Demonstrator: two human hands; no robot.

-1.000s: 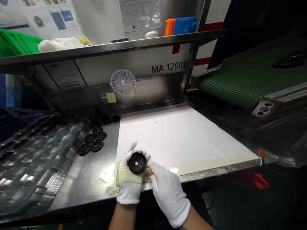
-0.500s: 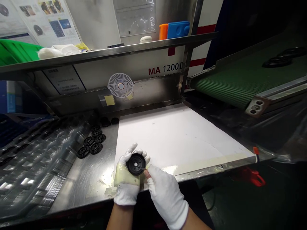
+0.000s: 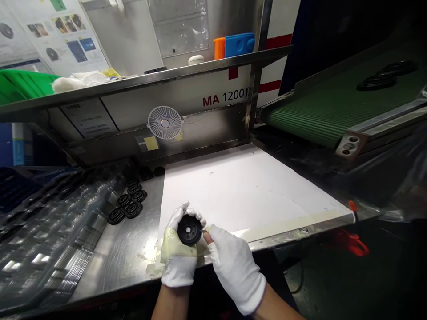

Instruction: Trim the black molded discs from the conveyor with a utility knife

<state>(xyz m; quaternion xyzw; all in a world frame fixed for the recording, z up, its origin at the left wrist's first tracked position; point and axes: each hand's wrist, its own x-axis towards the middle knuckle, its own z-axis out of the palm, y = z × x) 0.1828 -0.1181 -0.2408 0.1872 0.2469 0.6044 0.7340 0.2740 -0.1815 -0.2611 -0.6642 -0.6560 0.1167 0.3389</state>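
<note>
Clock centre: the black, round, ridged disc [image 3: 192,236] was in the left hand, above the near-left corner of the white sheet; 12 pointed away from the wearer.
Clear plastic trays [image 3: 75,235]: stacked at 9 o'clock on the brushed-steel bench [image 3: 130,249], with dark round parts showing in the left side, partly blurred.
Green plastic bin [image 3: 23,84]: on the steel shelf [image 3: 147,82] at 10 o'clock, its inside hidden; a white cloth-like bundle [image 3: 80,81] lay just beside it.
Left hand [image 3: 176,246]: white-gloved, yellowish film over the palm, fingers clamped around the disc.
Right hand [image 3: 231,264]: white-gloved, at 4 o'clock, fingers pinched together on a thin dark-tipped piece [image 3: 204,231] near the disc's rim, too small to name.
Loose black discs [image 3: 133,209]: grouped at 10 o'clock, between trays and sheet.
White sheet [image 3: 227,191]: spread from 12 to 3 o'clock, taped along its near side.
Bench edge: ran close by the hands, toward 3 o'clock.
Green ribbed conveyor [image 3: 313,111]: beyond the bench at 2 o'clock, bearing black rings [image 3: 376,83].
</note>
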